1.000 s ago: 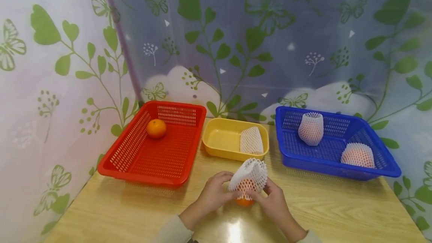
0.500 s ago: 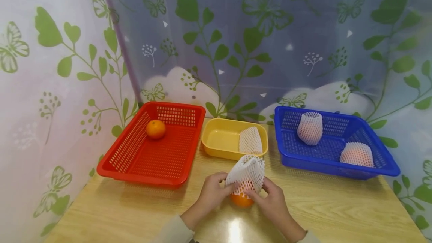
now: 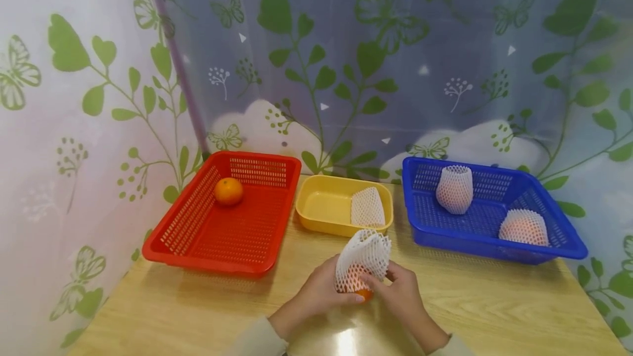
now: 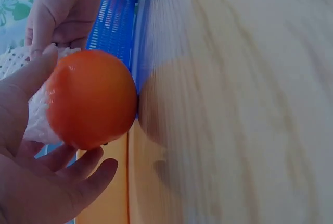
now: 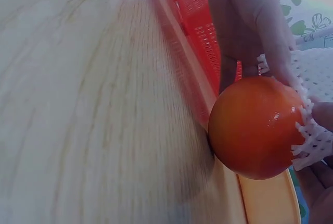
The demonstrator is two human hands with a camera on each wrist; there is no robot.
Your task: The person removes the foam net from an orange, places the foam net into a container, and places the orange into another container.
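Note:
In the head view an orange sits partly inside a white foam fruit net (image 3: 365, 254), its bare bottom showing below. The wrist views show the orange (image 4: 93, 99) close up, with most of its round side outside the net's edge. My left hand (image 3: 321, 287) holds the orange from the left, thumb along its lower front and fingers curled behind. From the right, my right hand (image 3: 399, 293) pinches the foam net against the fruit, thumb in front. The net's upper end stands up loose above both hands.
A red basket (image 3: 212, 262) at left holds another orange (image 3: 229, 192). Behind the hands stands a yellow tray (image 3: 321, 227) with a flat foam net (image 3: 367, 207). At right, a blue basket (image 3: 475, 243) holds two net-wrapped fruits (image 3: 454, 190). A patterned curtain backs the table.
The net has come further down over the orange, leaving less of it bare in the head view. My left thumb has shifted lower, to the fruit's bottom. The baskets and tray stay put.

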